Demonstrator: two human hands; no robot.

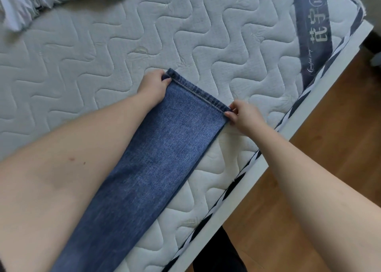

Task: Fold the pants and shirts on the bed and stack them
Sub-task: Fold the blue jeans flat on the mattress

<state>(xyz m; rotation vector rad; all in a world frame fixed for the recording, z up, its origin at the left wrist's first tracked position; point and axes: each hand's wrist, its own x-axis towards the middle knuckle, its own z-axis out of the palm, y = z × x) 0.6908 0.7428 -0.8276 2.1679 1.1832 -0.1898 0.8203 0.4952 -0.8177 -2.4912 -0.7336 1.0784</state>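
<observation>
While jeans (144, 168) lie flat | both hands' grip pinches hem corners: left hand (153, 86), right hand (241, 115) | mattress band (313, 34) reads "Comfort sleep"

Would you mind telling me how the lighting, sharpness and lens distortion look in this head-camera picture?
Head view: soft, even daylight, no glare, only a faint shadow beside the jeans on the mattress; wide-angle bending curves the bed frame; the left hand and right hand at the hem are fairly sharp, while the patterned cloth at the top-left corner looks softer.
</observation>
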